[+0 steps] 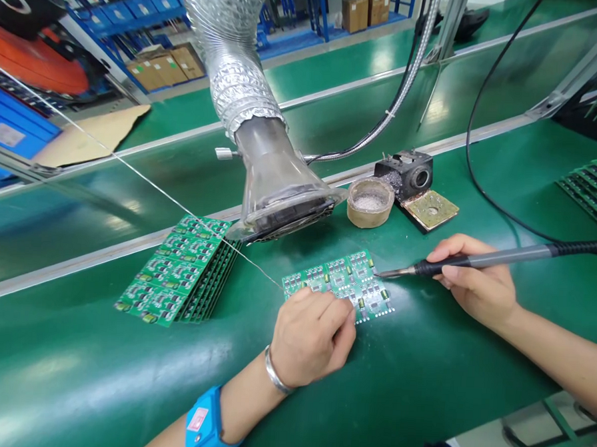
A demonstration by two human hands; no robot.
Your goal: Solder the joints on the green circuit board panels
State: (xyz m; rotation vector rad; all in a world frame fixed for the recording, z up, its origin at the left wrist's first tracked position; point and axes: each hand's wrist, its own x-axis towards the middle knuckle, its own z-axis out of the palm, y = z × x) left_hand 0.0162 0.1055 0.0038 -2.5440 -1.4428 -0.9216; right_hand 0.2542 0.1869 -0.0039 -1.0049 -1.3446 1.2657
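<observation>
A green circuit board (348, 273) with rows of small components lies flat on the green bench. My left hand (313, 334) is closed over its near left part, and its fingertips are hidden from me. A thin solder wire (193, 215) runs down from the upper left and disappears behind that hand, which appears to grip it. In my right hand (478, 283) is a soldering iron (456, 262), held like a pen. Its tip points left and is at the board's right edge; whether it touches cannot be made out.
Left of the board leans a stack of circuit boards (176, 267). A fume extractor nozzle (285, 189) hangs low behind it. Further right stand a round tub (369, 204) and an iron stand with sponge (429, 209). More boards (593, 189) are at the right edge. The iron's cable (504, 207) loops behind.
</observation>
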